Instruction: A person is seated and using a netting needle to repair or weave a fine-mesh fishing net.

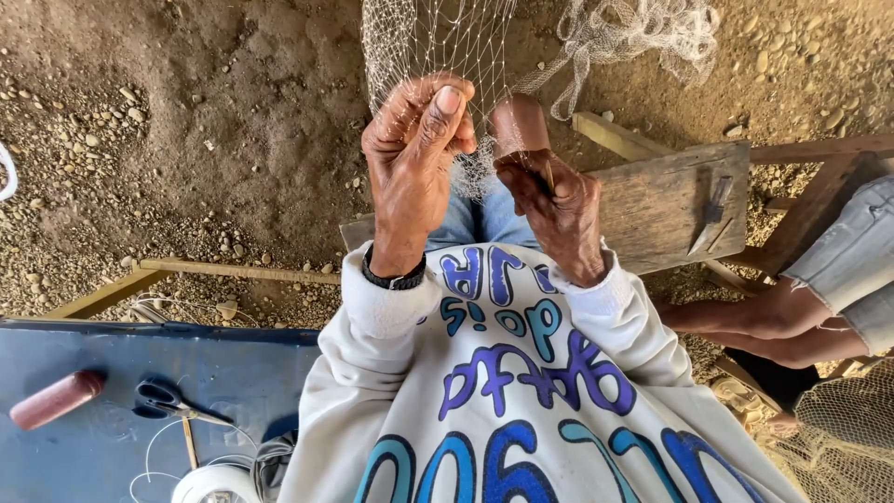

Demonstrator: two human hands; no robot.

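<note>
Left hand (pixel 410 154) pinches the fishing net (pixel 438 42) with closed fingers, just above the lap; right hand (pixel 554 200) grips a brown netting shuttle (pixel 518 126) against the mesh; mending looks underway, much net bunched beyond; scissors (pixel 172 402) lie on the blue board (pixel 74 456).

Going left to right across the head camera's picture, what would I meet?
Reddish-brown cylinder → black-handled scissors → left hand pinching fine fishing net → right hand → worn wooden board → another person's bare legs.
</note>
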